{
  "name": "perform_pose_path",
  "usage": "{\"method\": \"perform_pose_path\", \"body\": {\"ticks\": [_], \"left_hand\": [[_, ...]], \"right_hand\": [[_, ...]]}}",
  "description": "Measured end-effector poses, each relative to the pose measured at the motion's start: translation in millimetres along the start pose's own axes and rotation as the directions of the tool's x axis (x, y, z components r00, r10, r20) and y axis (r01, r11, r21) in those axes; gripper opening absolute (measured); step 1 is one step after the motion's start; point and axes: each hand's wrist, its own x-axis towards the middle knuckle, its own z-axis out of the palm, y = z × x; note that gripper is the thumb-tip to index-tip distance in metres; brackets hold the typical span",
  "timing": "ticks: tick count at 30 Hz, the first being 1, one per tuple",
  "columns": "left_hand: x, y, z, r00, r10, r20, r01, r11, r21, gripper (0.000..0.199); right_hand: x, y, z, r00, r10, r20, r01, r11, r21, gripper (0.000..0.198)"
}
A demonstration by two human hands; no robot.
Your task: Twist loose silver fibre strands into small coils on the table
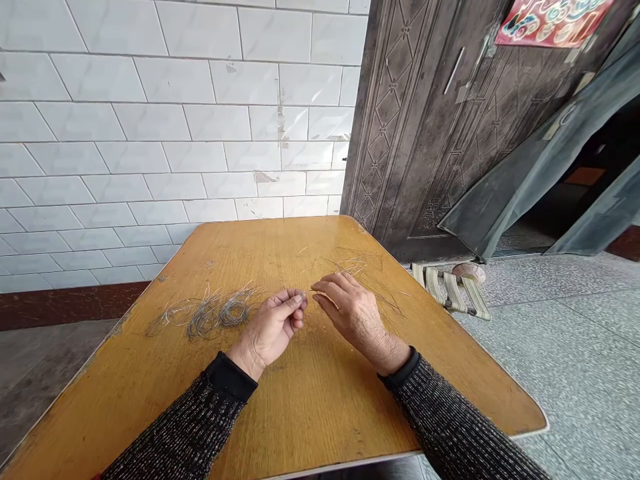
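My left hand (pixel 274 328) is closed in a pinch, thumb against the bent fingers, on what looks like the end of a thin wire (pixel 308 291). Facing it, my right hand (pixel 350 312) has its thumb and forefinger slightly apart, their tips close to that wire. Both hands are just above the middle of the wooden table (pixel 310 400). Left of my left hand lie coiled bundles of thin grey wire (pixel 235 310). Beyond my right hand, loose strands of wire (pixel 383 263) are spread on the tabletop, partly hidden by that hand.
White wall tiles (pixel 150 120) rise behind the table. A dark carved door (pixel 400 120) and a grey-green curtain (pixel 540 167) are at the right. On the speckled floor, a low stool with woven straps (pixel 453 290) stands close to the table's right edge.
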Motion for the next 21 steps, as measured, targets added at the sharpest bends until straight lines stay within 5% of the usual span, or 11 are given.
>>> {"method": "perform_pose_path", "body": {"ticks": [6, 12, 21], "left_hand": [[-0.6, 0.5, -4.3, 0.996, 0.025, 0.082, -0.043, 0.973, 0.228, 0.02], [0.9, 5.7, -10.8, 0.992, -0.022, 0.121, -0.045, 0.854, 0.518, 0.026], [5.7, 3.6, -14.4, 0.991, -0.128, 0.032, 0.113, 0.951, 0.288, 0.025]], "right_hand": [[-1.2, 0.7, -1.5, 0.999, -0.036, 0.038, 0.038, 0.998, -0.05, 0.018], [-2.6, -1.2, -5.0, 0.974, -0.168, 0.15, 0.187, 0.974, -0.125, 0.018], [-1.3, 9.7, -12.8, 0.982, -0.159, 0.101, 0.182, 0.938, -0.296, 0.015]]}}
